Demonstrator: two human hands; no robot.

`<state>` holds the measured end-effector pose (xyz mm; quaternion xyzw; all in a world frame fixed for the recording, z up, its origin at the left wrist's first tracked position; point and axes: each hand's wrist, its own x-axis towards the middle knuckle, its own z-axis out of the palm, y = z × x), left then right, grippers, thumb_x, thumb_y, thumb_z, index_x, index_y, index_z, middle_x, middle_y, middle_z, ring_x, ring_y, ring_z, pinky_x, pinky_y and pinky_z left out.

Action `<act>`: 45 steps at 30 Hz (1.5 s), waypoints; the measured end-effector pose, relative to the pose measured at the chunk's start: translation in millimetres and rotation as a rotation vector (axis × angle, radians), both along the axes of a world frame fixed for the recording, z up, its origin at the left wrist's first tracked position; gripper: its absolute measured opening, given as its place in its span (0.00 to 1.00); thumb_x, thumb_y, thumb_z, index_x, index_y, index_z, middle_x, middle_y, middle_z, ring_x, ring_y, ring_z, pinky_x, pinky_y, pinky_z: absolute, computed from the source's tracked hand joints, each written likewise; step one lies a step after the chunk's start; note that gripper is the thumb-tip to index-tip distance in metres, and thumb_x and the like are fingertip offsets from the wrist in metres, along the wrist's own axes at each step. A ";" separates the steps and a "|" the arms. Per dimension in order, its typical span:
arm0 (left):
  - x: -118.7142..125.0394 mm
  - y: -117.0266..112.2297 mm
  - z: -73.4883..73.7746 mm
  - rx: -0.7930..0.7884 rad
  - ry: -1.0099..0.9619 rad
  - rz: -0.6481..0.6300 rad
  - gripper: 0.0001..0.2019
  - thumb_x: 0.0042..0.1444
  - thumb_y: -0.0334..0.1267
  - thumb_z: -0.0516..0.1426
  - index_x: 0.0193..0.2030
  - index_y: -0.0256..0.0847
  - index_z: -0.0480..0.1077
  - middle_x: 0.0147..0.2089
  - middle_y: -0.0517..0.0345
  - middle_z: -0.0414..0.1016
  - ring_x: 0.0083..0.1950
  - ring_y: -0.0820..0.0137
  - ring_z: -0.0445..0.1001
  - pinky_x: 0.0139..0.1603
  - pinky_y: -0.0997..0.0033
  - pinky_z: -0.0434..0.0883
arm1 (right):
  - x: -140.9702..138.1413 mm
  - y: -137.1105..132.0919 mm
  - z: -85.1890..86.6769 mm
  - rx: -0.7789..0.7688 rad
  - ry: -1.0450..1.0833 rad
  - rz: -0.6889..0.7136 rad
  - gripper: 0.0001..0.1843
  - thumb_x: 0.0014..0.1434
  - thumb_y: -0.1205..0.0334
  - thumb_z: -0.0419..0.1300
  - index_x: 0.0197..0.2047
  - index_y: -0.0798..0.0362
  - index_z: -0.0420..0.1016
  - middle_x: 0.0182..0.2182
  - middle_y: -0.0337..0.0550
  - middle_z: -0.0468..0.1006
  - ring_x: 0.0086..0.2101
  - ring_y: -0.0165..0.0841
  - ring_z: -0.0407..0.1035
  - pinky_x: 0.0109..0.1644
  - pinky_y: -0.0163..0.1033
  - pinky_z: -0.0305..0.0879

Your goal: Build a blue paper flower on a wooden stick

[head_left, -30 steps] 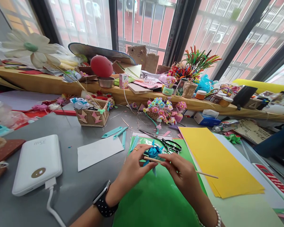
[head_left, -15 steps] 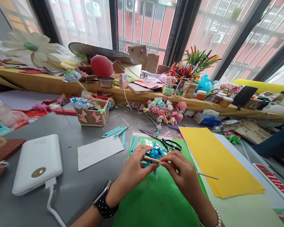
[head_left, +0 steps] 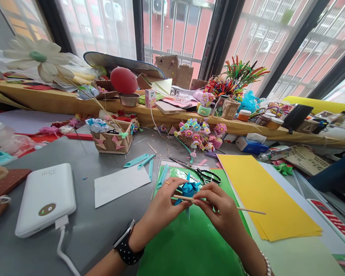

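Observation:
My left hand (head_left: 161, 207) pinches a small blue paper flower (head_left: 189, 188) over a green paper sheet (head_left: 186, 245). My right hand (head_left: 221, 211) is closed on a thin wooden stick (head_left: 247, 210) that lies across the flower, its far end pointing right over the yellow paper (head_left: 264, 195). Both hands hover low above the grey table (head_left: 86, 226). A ring sits on a left finger and a dark watch on the left wrist.
Black scissors (head_left: 207, 176) lie just beyond the hands. A white power bank (head_left: 46, 197) with a cable sits at left, beside a white sheet (head_left: 119, 184) and teal paper strips (head_left: 140, 160). A cardboard box (head_left: 112, 141), paper flower bunches (head_left: 197, 134) and craft clutter fill the far shelf.
The stick has slid slightly left and tilted flatter across the flower; both hands have shifted a little upward.

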<state>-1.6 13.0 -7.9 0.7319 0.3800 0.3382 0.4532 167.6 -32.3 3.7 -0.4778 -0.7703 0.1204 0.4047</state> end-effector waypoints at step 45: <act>-1.6 0.8 -1.9 -0.001 0.011 -0.017 0.18 0.49 0.37 0.59 0.48 0.43 0.65 0.49 0.51 0.64 0.42 0.65 0.71 0.36 0.69 0.73 | 1.4 -0.8 5.7 -0.213 -0.025 -0.033 0.12 0.58 0.55 0.55 0.32 0.52 0.75 0.21 0.37 0.75 0.20 0.27 0.66 0.22 0.29 0.58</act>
